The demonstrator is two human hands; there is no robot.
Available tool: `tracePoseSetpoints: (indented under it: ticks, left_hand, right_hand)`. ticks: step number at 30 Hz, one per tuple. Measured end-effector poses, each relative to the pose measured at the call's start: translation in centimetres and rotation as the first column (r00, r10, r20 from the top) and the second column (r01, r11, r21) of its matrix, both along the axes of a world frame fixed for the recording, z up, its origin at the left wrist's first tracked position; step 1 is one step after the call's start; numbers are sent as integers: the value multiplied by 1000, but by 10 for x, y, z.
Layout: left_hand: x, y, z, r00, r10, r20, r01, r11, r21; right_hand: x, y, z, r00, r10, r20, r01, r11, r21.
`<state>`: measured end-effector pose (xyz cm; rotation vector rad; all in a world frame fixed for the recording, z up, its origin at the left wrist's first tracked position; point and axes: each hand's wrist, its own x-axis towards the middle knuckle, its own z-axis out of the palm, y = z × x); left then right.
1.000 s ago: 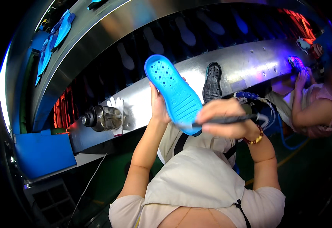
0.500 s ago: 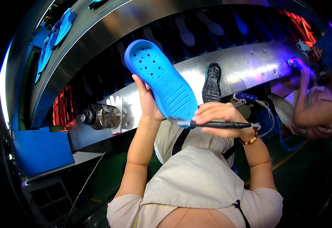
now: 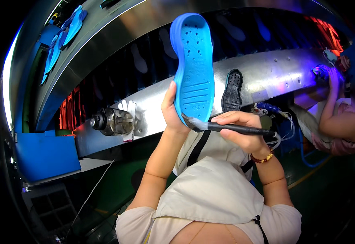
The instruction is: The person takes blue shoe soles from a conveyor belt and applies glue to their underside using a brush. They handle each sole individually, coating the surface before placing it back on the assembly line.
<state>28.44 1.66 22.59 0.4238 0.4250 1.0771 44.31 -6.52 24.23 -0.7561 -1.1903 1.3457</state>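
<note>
One blue shoe sole point(image 3: 194, 73) is held up, partly over the metal bench point(image 3: 267, 73) as I see it, in the left hand point(image 3: 174, 114), thumb along its left edge, other fingers hidden. The right hand point(image 3: 248, 141) pinches a black-handled brush point(image 3: 218, 127), bristles at the sole's near end. A black sole point(image 3: 232, 90) lies on the bench; a dark bottle point(image 3: 114, 122) sits beside white gloves point(image 3: 128, 109).

The left hand point(image 3: 175, 114) grips a bright blue, perforated, ridged shoe sole point(image 3: 198, 77), its long shape pointing far. The right hand's fingers hold a slim, black-handled brush point(image 3: 235, 128), bristles at the sole's near end. On the silvery metal bench point(image 3: 267, 77), a black textured sole point(image 3: 232, 91) lies right; left, a smoky translucent bottle point(image 3: 118, 122) sits beside a white glove point(image 3: 129, 107).
</note>
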Motion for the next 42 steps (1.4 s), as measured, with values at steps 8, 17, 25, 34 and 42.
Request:
tracePoseSetpoints:
  ticks: [8, 17, 25, 34, 42]
  left_hand:
    - [-2, 9, -1, 996, -15, 84, 18, 999, -31]
    - [-7, 14, 8, 996, -79, 32, 80, 996, -41]
    - [-9, 15, 17, 938, -296, 178, 322, 936, -140]
    - [-14, 7, 18, 748, -592, -302, 510, 802, -311]
    - [-19, 6, 28, 533, -681, -503, 627, 716, -305]
  right_hand:
    - [12, 15, 16, 954, 72, 292, -148, 958, 247]
    - [24, 30, 30, 882, 36, 470, -231, 902, 365]
    - [18, 19, 34, 816, 197, 544, -437, 826, 356]
    - [42, 28, 43, 621, 265, 737, -565, 803, 188]
    - [56, 30, 54, 374, 348, 860, -652, 758, -23]
